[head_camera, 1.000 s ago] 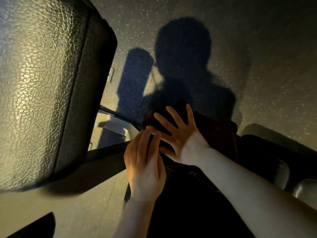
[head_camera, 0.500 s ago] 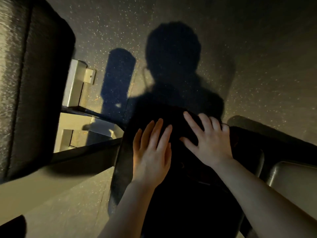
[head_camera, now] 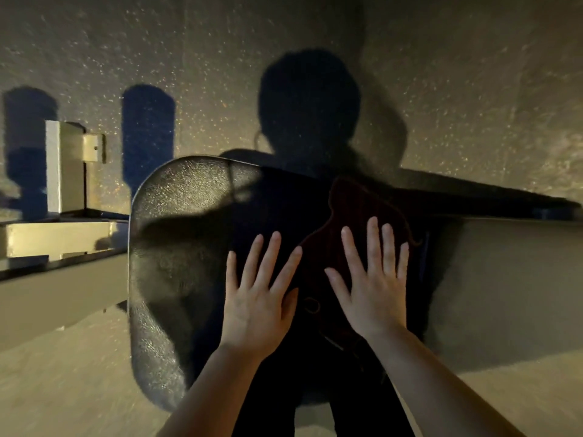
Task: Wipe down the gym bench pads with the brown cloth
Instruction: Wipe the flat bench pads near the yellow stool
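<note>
Both your hands are flat, fingers spread: right hand (head_camera: 373, 279) presses the brown cloth (head_camera: 356, 216) near the pad (head_camera: 189, 222)'s right edge, left hand (head_camera: 258, 294) on bare vinyl. Nothing's gripped, so the cloth could bunch or slide off.

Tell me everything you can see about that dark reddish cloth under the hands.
The brown cloth is a dark reddish-brown, soft-looking fabric with a wavy, uneven outline, spread flat on the black textured bench pad, toward its right side. It lies in the person's shadow, so weave and stains cannot be made out. The right hand presses on it with straight, spread fingers; the left hand lies flat beside it, its fingertips at the cloth's left edge.
</note>
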Motion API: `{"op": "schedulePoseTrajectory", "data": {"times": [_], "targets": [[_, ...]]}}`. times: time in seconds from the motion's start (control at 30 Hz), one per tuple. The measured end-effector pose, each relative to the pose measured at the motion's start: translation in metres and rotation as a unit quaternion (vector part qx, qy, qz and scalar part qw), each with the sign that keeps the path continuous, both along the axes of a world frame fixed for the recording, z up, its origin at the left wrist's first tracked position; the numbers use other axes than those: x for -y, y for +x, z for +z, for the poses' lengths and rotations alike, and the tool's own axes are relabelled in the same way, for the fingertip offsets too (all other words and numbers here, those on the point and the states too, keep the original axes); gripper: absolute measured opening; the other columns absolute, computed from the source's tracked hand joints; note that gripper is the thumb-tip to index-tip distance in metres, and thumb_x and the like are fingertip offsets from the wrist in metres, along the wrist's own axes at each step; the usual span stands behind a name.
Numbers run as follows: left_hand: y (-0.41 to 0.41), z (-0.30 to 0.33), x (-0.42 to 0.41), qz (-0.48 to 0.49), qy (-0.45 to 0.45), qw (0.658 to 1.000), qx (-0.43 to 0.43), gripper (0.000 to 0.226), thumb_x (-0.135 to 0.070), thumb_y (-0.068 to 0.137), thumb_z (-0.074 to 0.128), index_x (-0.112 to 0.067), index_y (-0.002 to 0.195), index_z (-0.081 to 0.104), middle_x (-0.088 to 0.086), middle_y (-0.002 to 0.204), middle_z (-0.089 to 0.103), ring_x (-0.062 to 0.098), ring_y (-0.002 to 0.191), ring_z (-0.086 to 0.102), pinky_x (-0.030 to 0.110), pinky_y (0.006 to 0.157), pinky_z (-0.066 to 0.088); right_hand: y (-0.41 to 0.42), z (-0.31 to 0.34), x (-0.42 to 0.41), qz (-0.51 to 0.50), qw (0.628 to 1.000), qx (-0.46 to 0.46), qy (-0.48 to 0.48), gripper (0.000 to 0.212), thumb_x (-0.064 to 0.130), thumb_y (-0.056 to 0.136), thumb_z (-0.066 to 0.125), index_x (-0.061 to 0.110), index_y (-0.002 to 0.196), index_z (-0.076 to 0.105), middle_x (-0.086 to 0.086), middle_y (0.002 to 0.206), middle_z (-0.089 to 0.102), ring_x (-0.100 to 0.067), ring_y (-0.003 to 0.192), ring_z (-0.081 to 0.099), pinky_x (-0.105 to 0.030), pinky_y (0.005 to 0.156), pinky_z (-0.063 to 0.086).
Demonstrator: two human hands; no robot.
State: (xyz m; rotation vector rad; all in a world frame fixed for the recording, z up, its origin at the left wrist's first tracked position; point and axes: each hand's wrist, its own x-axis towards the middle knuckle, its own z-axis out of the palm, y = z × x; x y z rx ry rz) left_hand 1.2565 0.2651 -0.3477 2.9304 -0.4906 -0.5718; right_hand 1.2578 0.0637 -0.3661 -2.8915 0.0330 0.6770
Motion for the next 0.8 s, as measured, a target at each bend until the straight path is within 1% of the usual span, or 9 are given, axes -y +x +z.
{"op": "schedulePoseTrajectory", "data": {"times": [0.07,0.13,0.2,0.3,0.4,0.53,0.63,0.7,0.8], "targets": [[-0.017,0.001,-0.001,-0.002,0.002,1.000,-0.001,0.064,-0.040,0.095,0.040,-0.028,0.156,0.027,0.009,0.165,0.019,0.031,0.151,0.017,0.058,0.118,0.013,-0.030,0.002,-0.002,0.015,1.000,-0.012,0.007,0.069,0.060,0.096,0.025,0.027,0.155,0.012,-0.015,0.165,0.004,-0.037,0.152,0.005,-0.064,0.117,0.016],[-0.033,0.004,-0.002,0.015,0.003,1.000,-0.001,0.064,-0.036,0.094,0.041,-0.026,0.155,0.027,0.009,0.163,0.023,0.030,0.150,0.021,0.059,0.116,0.020,-0.060,0.005,-0.005,0.043,0.999,-0.021,0.013,0.067,0.059,0.097,0.026,0.027,0.154,0.019,-0.015,0.165,0.005,-0.038,0.152,0.006,-0.066,0.115,0.017],[-0.044,0.009,-0.006,0.037,-0.001,0.999,0.007,0.059,-0.033,0.096,0.039,-0.024,0.154,0.029,0.011,0.161,0.028,0.030,0.148,0.026,0.059,0.114,0.027,-0.074,0.006,-0.007,0.059,0.998,-0.025,0.018,0.068,0.061,0.096,0.027,0.029,0.155,0.017,-0.014,0.165,0.005,-0.039,0.151,0.007,-0.067,0.113,0.014],[-0.049,0.016,-0.020,0.076,-0.003,0.997,0.025,0.055,-0.030,0.099,0.038,-0.020,0.153,0.035,0.013,0.159,0.032,0.031,0.146,0.030,0.058,0.113,0.031,-0.048,0.001,-0.010,0.076,0.997,-0.001,0.010,0.074,0.066,0.092,0.023,0.034,0.157,0.006,-0.011,0.165,-0.003,-0.037,0.151,0.001,-0.070,0.111,0.005],[-0.049,0.018,-0.033,0.148,0.004,0.987,0.056,0.053,-0.032,0.099,0.038,-0.018,0.151,0.039,0.015,0.156,0.036,0.033,0.145,0.030,0.060,0.112,0.033,0.003,-0.009,-0.028,0.082,0.996,0.021,0.006,0.076,0.067,0.090,0.016,0.038,0.155,-0.011,-0.008,0.164,-0.016,-0.033,0.151,-0.010,-0.075,0.109,-0.004],[-0.054,0.014,-0.054,0.257,-0.037,0.960,0.104,0.052,-0.032,0.099,0.039,-0.015,0.148,0.043,0.018,0.155,0.033,0.035,0.144,0.029,0.058,0.111,0.029,0.051,-0.008,-0.074,0.097,0.995,0.035,-0.008,0.073,0.067,0.091,0.007,0.036,0.155,-0.007,-0.013,0.164,-0.014,-0.038,0.150,-0.015,-0.078,0.107,-0.005],[-0.069,0.014,-0.069,0.318,-0.055,0.940,0.110,0.052,-0.031,0.098,0.041,-0.011,0.145,0.048,0.021,0.153,0.038,0.033,0.142,0.029,0.055,0.112,0.029,0.072,0.000,-0.114,0.136,0.990,0.048,0.010,0.074,0.067,0.091,0.008,0.036,0.156,-0.009,-0.012,0.164,-0.018,-0.039,0.149,-0.017,-0.077,0.108,-0.008],[-0.082,0.014,-0.080,0.331,-0.064,0.936,0.106,0.052,-0.032,0.098,0.040,-0.010,0.145,0.049,0.020,0.153,0.038,0.032,0.142,0.029,0.058,0.112,0.030,0.079,-0.001,-0.145,0.151,0.986,0.071,0.015,0.073,0.067,0.093,0.011,0.035,0.156,-0.009,-0.012,0.164,-0.017,-0.040,0.149,-0.016,-0.076,0.108,-0.009],[-0.111,0.010,-0.102,0.317,-0.054,0.935,0.146,0.048,-0.025,0.100,0.044,-0.003,0.142,0.050,0.024,0.149,0.041,0.037,0.139,0.037,0.058,0.109,0.036,0.058,-0.002,-0.192,0.187,0.979,0.081,0.026,0.076,0.066,0.096,0.023,0.033,0.157,-0.008,-0.014,0.165,-0.011,-0.042,0.150,-0.011,-0.074,0.111,-0.005]]}}
